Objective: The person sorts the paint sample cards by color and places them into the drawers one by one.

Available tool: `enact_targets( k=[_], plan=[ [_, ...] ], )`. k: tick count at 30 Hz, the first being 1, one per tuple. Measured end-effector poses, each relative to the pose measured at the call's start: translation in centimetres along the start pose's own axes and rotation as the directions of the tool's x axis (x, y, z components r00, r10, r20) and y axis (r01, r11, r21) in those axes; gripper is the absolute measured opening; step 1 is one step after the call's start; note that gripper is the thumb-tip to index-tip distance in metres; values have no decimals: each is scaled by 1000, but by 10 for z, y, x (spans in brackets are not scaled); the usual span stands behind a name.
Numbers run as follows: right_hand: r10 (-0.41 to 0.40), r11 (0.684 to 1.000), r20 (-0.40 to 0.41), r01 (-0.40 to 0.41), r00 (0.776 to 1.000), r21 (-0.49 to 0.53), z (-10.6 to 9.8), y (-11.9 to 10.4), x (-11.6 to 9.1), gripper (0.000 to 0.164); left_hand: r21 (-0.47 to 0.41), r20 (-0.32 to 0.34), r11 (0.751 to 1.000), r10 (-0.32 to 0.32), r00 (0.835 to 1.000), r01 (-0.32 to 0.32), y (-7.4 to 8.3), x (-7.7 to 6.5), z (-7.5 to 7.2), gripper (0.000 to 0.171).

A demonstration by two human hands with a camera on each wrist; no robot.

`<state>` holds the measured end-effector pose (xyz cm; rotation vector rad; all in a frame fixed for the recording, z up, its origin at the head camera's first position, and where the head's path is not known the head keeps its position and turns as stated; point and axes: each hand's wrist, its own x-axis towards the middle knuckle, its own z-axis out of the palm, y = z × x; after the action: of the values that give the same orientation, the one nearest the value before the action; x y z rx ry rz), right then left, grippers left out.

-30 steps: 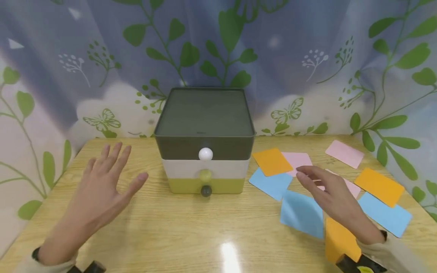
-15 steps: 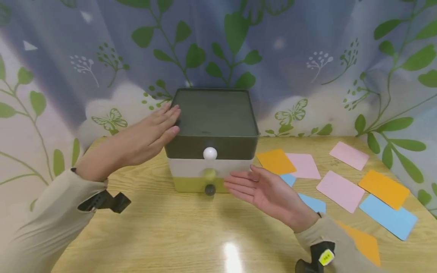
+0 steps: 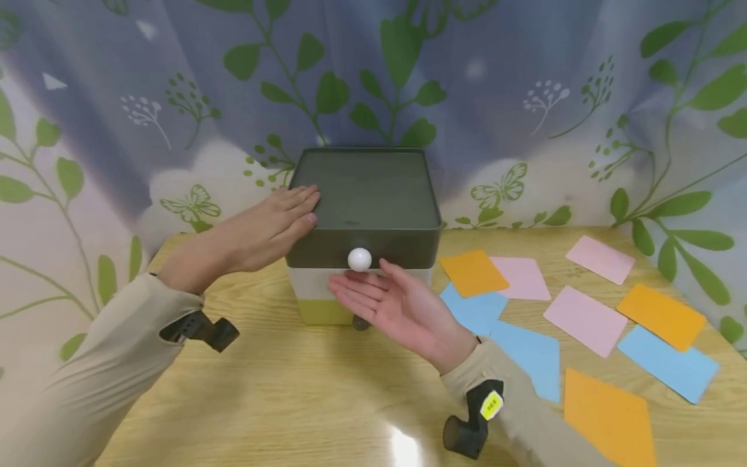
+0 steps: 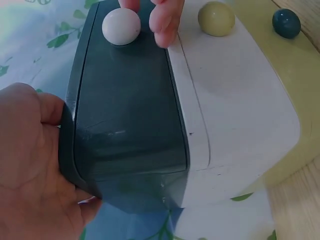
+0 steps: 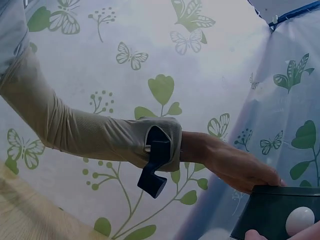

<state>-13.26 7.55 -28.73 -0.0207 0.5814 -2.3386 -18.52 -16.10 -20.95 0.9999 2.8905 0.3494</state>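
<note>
A small three-tier drawer box stands mid-table in the head view, with a dark green top drawer (image 3: 315, 250), a white middle drawer (image 3: 309, 282) and a yellow bottom drawer (image 3: 321, 312). My left hand (image 3: 262, 227) rests flat on its top left edge, fingers extended. Palm up, my right hand (image 3: 403, 311) is in front of the box, its fairly straight fingers just below the white knob (image 3: 359, 259). The left wrist view shows those fingertips (image 4: 164, 39) beside the white knob, over the dark-white seam; contact is unclear. The yellow knob (image 4: 216, 19) is hidden in the head view.
Several orange, pink and blue cards lie right of the box, including an orange card (image 3: 609, 418) and a pink card (image 3: 585, 321). A leaf-patterned curtain (image 3: 496, 97) hangs behind the wooden table (image 3: 280, 402).
My left hand has moved right from above the table onto the box's top edge. My right hand has left the cards, turned palm up and moved left and up to the white knob.
</note>
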Motion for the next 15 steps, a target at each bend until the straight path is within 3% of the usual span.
enact_targets(
  k=[8, 15],
  plan=[
    [6, 1000, -2, -6, 1000, 1, 9, -1, 10, 54, -71, 63, 997, -14, 998, 18, 2, 1, -5, 56],
    [6, 1000, 2, -6, 1000, -19, 12, -3, 11, 43, -70, 97, 997, -23, 995, 30, 4, 2, -7, 58]
  ],
)
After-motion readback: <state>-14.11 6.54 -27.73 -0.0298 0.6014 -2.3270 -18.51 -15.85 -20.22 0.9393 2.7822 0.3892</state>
